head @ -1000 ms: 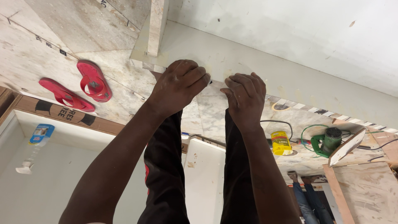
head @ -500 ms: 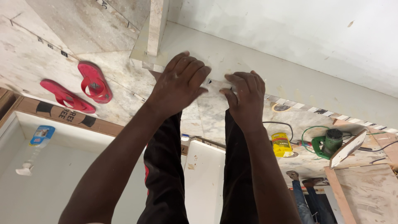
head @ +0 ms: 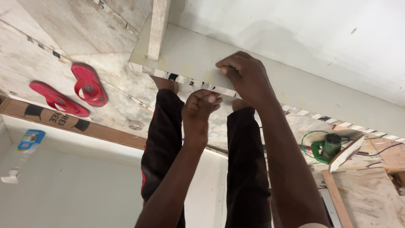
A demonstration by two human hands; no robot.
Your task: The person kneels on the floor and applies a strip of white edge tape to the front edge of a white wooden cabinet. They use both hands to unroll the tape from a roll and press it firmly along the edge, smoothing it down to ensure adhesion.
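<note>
Leftmost, a clear plastic bottle with a blue label lies on a pale grey surface, and above it a strip of brown cardboard runs along the edge of the marble-patterned floor. Two red flip-flop sandals lie side by side on that floor, just apart from each other. Further right, a long pale grey board with a taped, mottled edge slants across the view from the upper middle down to the right. The left hand sits just under that edge, clenched into a fist with the thumb side up against the strip; whether it pinches anything cannot be told. The right hand lies on top of the board, fingers curled over the edge and gripping it, just beside the left. Below both are legs in black trousers. Far right, a green power tool with a green cord rests near wooden boards.
</note>
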